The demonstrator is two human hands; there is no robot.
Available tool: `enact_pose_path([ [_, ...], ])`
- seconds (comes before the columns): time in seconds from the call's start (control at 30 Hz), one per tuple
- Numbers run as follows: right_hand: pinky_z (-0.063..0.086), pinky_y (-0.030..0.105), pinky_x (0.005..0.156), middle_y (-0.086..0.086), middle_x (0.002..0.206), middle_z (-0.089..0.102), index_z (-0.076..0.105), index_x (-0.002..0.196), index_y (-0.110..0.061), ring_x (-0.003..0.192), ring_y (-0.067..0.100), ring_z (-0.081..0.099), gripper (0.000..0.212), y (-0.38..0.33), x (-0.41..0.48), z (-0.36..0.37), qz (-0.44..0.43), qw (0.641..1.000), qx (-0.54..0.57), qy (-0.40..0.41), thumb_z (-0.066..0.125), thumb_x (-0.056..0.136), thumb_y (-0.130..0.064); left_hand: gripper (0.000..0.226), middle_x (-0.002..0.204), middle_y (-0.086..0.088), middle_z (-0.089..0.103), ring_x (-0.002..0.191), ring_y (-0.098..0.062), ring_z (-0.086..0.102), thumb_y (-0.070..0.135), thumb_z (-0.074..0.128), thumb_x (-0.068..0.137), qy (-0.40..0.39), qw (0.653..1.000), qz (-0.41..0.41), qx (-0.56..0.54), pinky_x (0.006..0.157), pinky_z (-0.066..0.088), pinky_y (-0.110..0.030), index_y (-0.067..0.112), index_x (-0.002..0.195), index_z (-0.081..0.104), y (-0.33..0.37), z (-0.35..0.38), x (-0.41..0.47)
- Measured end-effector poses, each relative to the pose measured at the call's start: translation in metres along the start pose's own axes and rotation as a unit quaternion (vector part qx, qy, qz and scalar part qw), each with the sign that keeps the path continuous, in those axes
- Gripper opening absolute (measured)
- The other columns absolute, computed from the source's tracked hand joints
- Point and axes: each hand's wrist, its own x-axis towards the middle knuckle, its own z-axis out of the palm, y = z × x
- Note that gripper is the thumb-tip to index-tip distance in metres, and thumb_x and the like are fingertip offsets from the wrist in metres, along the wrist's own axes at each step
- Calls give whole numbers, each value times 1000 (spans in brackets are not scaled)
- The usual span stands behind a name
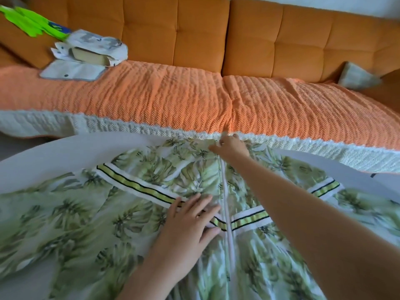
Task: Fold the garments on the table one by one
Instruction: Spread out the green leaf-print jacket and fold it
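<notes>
The leaf-print garment lies spread across the white surface, its zip running down the middle. The left grip, fingers spread flat, pins the cloth by the striped band, seemingly anchoring it while the right grip pinches the far edge to pull it straight.

No legible txt or nos., blue print on green item too blurry to read

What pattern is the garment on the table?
The garment has a green leaf print on white; it shows best in the head view.
</notes>
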Motion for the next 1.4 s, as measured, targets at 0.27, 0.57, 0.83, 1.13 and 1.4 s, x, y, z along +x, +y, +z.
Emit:
enact_pose_path([
  [0.27,54,29,67,1,103,58,63,107,-16,86,21,62,29,0,2,10,10,997,11,71,62,88,-39,49,123,11,49,119,-13,43,47,21,90,116,993,-8,-7,102,27,-31,34,124,55,-17,10,20],
  [0.57,31,18,46,-1,75,63,71,89,-10,59,12,50,19,-11,-10,-3,11,978,121,172,53,83,-12,63,154,17,17,145,-6,1,55,-4,87,78,997,-21,2,117,-7,-43,44,140,29,-16,14,19],
  [0.83,47,24,65,-7,80,61,66,86,-16,73,11,54,7,26,-165,-10,-191,939,124,257,62,82,-20,50,127,17,55,125,-5,42,54,21,89,120,991,-28,-47,112,19,-38,36,119,57,-19,13,20],
  [1.13,33,22,80,-10,92,61,64,97,-20,88,10,45,12,47,-192,30,-122,973,122,154,59,87,-17,19,85,9,66,69,-6,58,25,46,94,339,899,-174,-217,52,40,-18,18,89,64,-20,-55,13],
  [1.4,32,20,84,-14,94,58,60,98,-23,91,9,44,10,48,-194,31,-124,973,140,137,55,89,-22,48,54,2,27,43,-13,25,43,48,95,75,916,-299,-258,44,22,-24,12,61,34,-27,-71,130],
])
